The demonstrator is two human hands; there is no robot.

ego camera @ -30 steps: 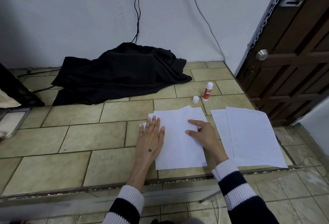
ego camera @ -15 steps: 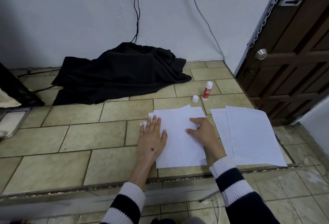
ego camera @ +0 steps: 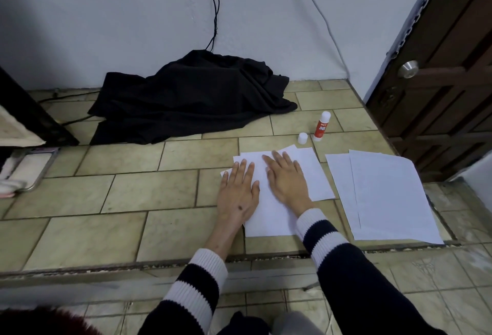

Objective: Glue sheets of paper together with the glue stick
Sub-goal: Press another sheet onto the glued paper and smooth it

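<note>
1. While the striped sleeves fill the near edge, both hands lie flat and open on the glued stack of paper sheets: the left hand on its left edge, the right hand on its middle, gripping nothing.
2. This looks like the pressing step, with the palms smoothing a fresh sheet onto the ones below, whose corners fan out unevenly at the far end.
3. To the right, apart from the stack, lies the pile of loose sheets; the next move probably calls for lifting one off it and fetching the glue.
4. Farther off, the glue stick stands upright on the tiled bench, its cap just beside it, off.
5. Farther still, a black cloth is heaped against the wall.
6. How many sheets are stuck, and whether any glue shows, cannot be told; the tray at far left is cut off.
</note>
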